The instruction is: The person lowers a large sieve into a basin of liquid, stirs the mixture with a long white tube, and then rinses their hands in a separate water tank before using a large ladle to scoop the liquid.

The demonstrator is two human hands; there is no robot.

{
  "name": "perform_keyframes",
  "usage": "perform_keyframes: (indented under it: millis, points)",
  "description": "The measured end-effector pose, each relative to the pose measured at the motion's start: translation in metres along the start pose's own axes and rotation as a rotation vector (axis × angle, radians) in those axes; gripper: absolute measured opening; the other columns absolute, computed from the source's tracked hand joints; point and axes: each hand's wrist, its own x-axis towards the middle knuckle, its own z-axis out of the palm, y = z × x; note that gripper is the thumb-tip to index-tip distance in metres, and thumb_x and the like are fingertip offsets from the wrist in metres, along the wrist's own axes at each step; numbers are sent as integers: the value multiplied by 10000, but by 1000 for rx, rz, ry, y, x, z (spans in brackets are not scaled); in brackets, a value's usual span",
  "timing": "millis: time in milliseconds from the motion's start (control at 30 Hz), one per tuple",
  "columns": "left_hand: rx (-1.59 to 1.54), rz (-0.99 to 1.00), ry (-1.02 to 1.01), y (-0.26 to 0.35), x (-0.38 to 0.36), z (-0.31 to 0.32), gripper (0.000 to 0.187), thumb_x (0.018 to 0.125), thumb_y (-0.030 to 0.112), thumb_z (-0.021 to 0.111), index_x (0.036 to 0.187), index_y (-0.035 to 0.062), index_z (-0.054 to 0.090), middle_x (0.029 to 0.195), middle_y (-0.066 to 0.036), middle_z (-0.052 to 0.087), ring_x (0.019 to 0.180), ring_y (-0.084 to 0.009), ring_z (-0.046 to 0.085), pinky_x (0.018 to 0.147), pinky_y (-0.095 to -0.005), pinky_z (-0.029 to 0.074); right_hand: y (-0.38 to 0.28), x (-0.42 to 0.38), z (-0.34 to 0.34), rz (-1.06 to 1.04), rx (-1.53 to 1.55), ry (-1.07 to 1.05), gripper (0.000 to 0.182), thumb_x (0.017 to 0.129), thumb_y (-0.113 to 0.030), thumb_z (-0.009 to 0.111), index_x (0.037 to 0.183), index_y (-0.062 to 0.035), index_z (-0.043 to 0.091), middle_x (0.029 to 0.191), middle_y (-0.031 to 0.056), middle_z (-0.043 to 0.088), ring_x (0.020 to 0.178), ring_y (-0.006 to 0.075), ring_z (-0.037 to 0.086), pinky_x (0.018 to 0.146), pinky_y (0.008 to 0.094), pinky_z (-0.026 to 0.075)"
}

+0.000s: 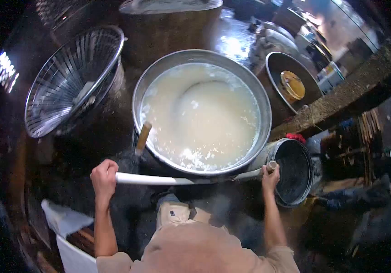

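My left hand [104,179] is closed round one end of a long white pole [154,179], which could be a pipe or tightly rolled cloth. The pole runs level in front of my body, along the near side of a big round metal vat [139,119]. My right hand [271,178] grips its other end, where a round wooden tip [272,165] sticks out above the fist. The middle right stretch of the pole is dark and hard to make out. Cloudy whitish liquid [204,113] with white curd-like bits fills the vat.
A slatted metal basket [74,82] tilts at the left. A wooden handle [143,138] leans at the vat's near left rim. To the right stand a dark bucket [311,175], a thick beam [341,98] and a tub [273,68] holding a yellow container [293,85].
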Motion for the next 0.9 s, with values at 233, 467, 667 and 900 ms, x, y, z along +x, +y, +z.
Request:
perform_keyframes:
  millis: [233,467,667,900]
  points:
    - [240,-249,-77,-3,-61,13,202,696,174,557,820,59,669,783,-151,633,716,-287,620,686,-349,476,53,-3,-27,-162,2,-126,325,680,-207,695,872,-23,508,831,146,543,749,317,540,667,387,429]
    - [-14,-19,-164,26,2,-163,172,695,171,528,658,25,613,587,-71,555,566,-164,518,584,-298,426,-91,108,-128,-427,356,-118,521,665,-151,727,1115,-32,495,935,99,594,879,194,576,787,304,442]
    - [160,191,-169,-62,71,-142,142,650,177,543,618,49,596,571,-45,500,583,-153,508,585,-293,420,-81,90,-62,-129,488,-301,519,859,-135,472,1325,-64,254,1118,142,497,914,215,564,820,338,434]
    - [-364,-570,-288,-196,56,62,143,614,110,545,558,1,618,493,-115,539,390,-232,501,345,-363,362,-32,80,88,-436,55,-357,582,783,-52,529,1300,-160,283,1163,239,468,1005,406,499,834,426,415]
